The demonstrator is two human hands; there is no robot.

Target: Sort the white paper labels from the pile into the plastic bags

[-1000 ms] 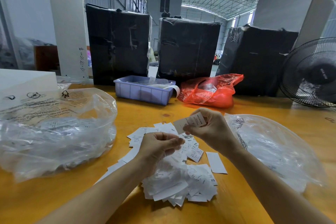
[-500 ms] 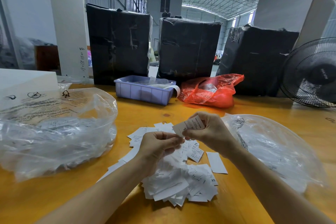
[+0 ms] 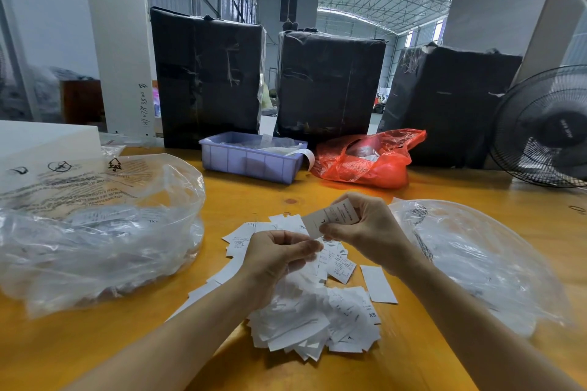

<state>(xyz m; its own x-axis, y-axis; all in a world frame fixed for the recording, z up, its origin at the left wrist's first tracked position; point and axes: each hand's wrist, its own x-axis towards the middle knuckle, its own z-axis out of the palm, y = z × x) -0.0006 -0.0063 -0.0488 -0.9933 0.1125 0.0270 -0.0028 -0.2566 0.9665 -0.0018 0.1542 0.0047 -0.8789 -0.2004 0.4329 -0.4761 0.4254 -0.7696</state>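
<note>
Just above the pile of labels mid-desk, the right hand pinches one label, while the left hand curls, fingertips pinched near it.

An orange table is carrying a label pile, clear bags left and right, and, far, a purple tray, red bag and fan.

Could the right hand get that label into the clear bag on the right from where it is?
Probably yes. The right hand, pinching a label, is just beside the clear bag, with nothing between them, though where the bag's opening lies is hard to tell.
</note>
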